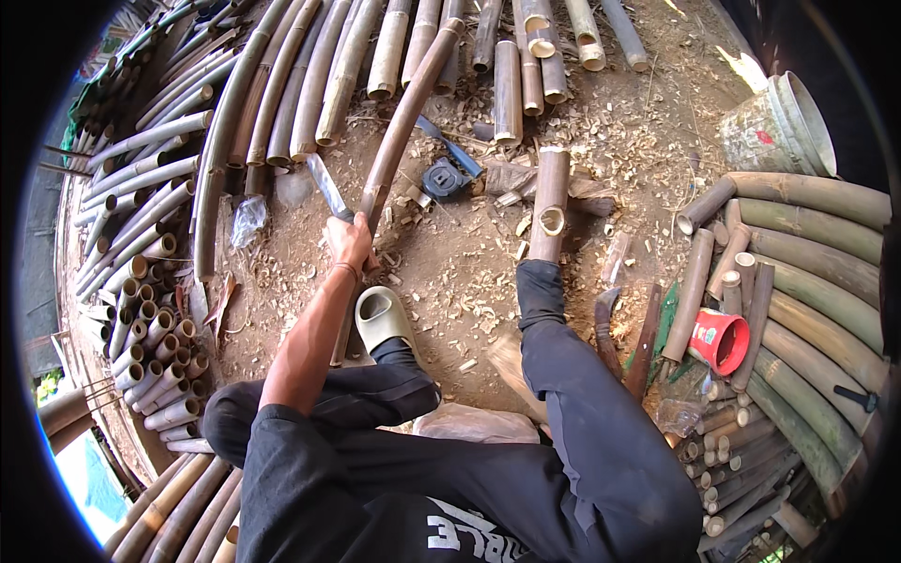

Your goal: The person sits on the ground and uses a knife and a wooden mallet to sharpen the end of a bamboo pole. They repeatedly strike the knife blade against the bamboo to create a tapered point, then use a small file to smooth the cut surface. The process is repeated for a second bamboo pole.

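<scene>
My left hand (350, 242) is closed around the dark handle of a knife (327, 186), whose blade points up and to the left. Right beside the fist runs a long brown bamboo pole (413, 103), slanting from the far middle down past my left foot; whether the fingers also grip it, I cannot tell. My right hand is out of the picture. In front of my right foot, in a dark sock (540, 291), lies a short bamboo piece (552, 183) with an oval cut opening. A beige clog (383, 316) is on my left foot.
A black tape measure (445, 180) and a blue-handled tool (450, 145) lie among wood shavings. Cut bamboo (155, 328) is stacked left, far and right. A red cup (719, 341), a curved blade (606, 324) and a white bucket (779, 127) are at the right.
</scene>
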{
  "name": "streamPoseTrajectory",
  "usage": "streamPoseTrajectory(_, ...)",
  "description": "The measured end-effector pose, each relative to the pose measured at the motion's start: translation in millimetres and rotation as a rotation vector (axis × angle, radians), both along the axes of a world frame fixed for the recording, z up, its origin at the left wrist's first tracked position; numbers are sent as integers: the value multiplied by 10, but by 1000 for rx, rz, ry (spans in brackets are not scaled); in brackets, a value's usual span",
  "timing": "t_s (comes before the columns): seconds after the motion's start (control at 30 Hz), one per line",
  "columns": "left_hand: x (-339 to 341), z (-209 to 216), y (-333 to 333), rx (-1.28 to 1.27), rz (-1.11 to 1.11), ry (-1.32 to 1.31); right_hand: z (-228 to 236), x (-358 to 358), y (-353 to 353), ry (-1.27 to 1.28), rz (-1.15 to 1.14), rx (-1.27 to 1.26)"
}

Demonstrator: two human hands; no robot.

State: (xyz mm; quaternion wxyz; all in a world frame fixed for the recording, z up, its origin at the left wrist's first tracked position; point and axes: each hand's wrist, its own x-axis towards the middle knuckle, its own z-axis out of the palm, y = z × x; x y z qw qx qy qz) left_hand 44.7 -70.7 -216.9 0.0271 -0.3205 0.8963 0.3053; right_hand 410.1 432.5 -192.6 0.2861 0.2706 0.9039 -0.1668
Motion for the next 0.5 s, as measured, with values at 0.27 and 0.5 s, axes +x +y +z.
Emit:
streamPoseTrajectory(0.27,213,-168,16,-302,84,-2,-385,-723,-449,374,14,135)
streamPoseTrajectory(0.5,346,-101,925,126,-769,96,-655,-1113,-325,176,-28,114)
